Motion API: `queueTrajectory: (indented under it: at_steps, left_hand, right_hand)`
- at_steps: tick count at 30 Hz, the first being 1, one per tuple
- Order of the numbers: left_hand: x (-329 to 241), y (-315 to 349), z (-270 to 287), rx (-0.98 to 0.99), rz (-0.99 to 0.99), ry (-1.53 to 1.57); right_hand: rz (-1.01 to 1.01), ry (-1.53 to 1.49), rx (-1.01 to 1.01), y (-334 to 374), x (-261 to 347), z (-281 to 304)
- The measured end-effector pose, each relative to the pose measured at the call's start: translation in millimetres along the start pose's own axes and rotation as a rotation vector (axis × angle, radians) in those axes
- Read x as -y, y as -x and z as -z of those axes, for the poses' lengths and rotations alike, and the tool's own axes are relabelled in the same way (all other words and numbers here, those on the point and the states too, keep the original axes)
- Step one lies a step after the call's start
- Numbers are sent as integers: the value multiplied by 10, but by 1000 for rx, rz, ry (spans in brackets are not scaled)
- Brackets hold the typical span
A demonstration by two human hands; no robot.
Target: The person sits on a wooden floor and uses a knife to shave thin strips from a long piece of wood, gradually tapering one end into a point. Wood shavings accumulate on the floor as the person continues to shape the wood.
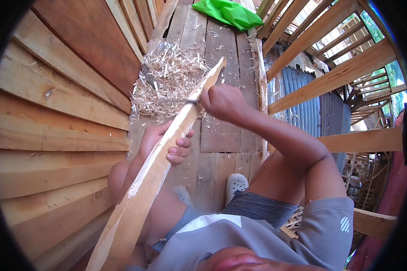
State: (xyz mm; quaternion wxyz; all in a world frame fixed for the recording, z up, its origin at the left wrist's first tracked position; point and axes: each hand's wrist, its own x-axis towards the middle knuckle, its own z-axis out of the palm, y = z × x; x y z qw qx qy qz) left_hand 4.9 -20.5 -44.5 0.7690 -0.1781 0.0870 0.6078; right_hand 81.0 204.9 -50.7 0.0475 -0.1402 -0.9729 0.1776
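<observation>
A long, pale piece of wood (142,180) slants from the lower left, beside my legs, up to its tapered far end in the middle. Round its middle my left hand (153,136) is closed, with the fingertips curled over the right side. My right hand (224,103) is a fist near the far end, closed on what looks like a knife (191,101). Its thin dark blade lies across the wood's upper face and points left, somewhat blurred. The handle is hidden in my fist. Along the wood's upper face runs a lighter, freshly cut strip.
A heap of curled wood shavings (167,74) lies on the plank floor (220,135) beyond my hands. A plank wall (63,104) stands close on the left. Wooden rails (330,77) line the right side. Bright green plastic (230,13) lies at the far end.
</observation>
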Motion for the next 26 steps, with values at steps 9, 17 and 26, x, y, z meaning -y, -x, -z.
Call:
queueTrajectory:
  at_steps: [9,17,26]
  left_hand:
    - [195,-2,0,16,25,-4]
    - [52,28,-67,-17,13,27]
    - [80,78,-59,55,6,-49]
  right_hand:
    - [-51,156,113,-233,-661,-19]
    - [-86,102,123,-303,-518,-26]
    - [-300,239,181,-468,-1463,-255]
